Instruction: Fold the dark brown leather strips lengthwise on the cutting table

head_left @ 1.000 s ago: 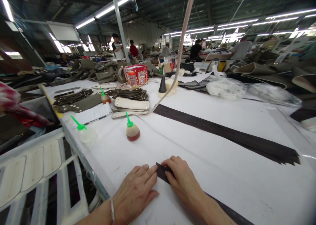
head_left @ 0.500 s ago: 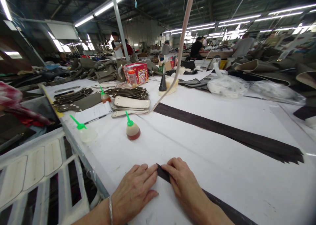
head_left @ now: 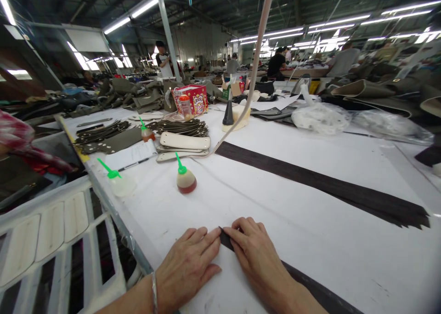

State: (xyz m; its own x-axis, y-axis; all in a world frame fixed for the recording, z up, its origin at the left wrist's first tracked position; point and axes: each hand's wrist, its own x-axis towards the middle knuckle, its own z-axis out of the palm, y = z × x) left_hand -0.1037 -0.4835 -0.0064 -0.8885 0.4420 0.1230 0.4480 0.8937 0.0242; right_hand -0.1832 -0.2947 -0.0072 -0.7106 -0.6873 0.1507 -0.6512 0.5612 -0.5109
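My left hand (head_left: 189, 267) lies flat on the white table (head_left: 275, 213), fingers stretched out, fingertips touching the end of a narrow dark strip (head_left: 310, 288). My right hand (head_left: 257, 254) rests on that same strip with its fingers pressing down on the end. The strip runs from between my hands toward the lower right and passes under my right forearm. A round glue bottle with a green nozzle (head_left: 185, 178) stands a short way beyond my hands.
A long stack of dark strips (head_left: 320, 185) crosses the table. Cream padded pieces (head_left: 184, 142), a second green-nozzle bottle (head_left: 117, 180) and dark cut parts (head_left: 103, 137) lie at the left. Plastic bags (head_left: 319, 118) sit far right. A hanging hose (head_left: 257, 56) drops down. People work behind.
My right hand has slid slightly left along the strip, covering more of its end. The left hand has stayed almost still.
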